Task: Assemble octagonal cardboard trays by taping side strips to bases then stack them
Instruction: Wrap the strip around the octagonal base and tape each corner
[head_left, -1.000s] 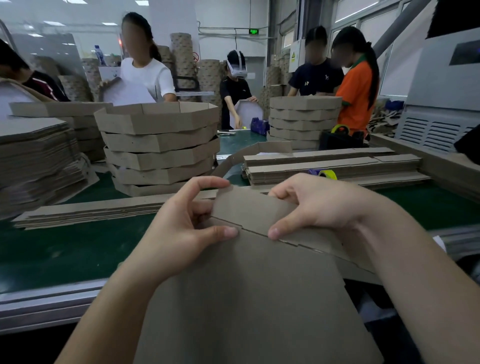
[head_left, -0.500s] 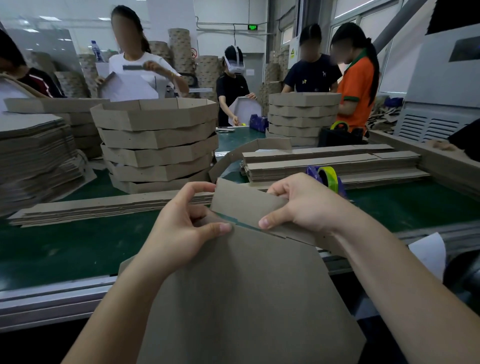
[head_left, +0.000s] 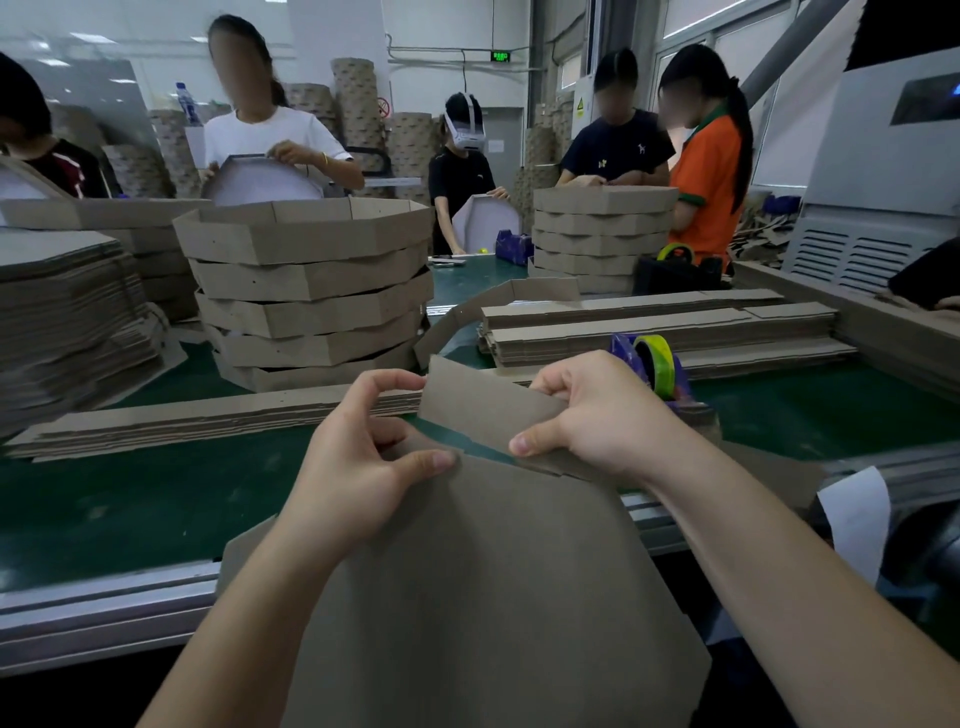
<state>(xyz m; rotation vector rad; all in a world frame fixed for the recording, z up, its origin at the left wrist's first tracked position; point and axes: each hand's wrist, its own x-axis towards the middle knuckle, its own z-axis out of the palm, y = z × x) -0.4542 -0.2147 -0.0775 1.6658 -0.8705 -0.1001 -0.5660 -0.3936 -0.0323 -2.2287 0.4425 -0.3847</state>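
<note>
A grey-brown octagonal cardboard base tilts up toward me over the table's near edge. My left hand pinches its top edge, thumb on the near face. My right hand pinches a side strip just above that edge; a narrow gap of green belt shows between strip and base. A stack of finished octagonal trays stands behind on the left. A purple tape dispenser with a yellow-green roll sits just right of my right hand.
Flat side strips lie in a long pile at left and in stacks at right on the green belt. Flat bases are piled far left. Several people work across the table beside another tray stack.
The strip has tipped up and away from the base's top edge, opening a gap where they met a second ago. Both hands keep their pinch and rose slightly.
</note>
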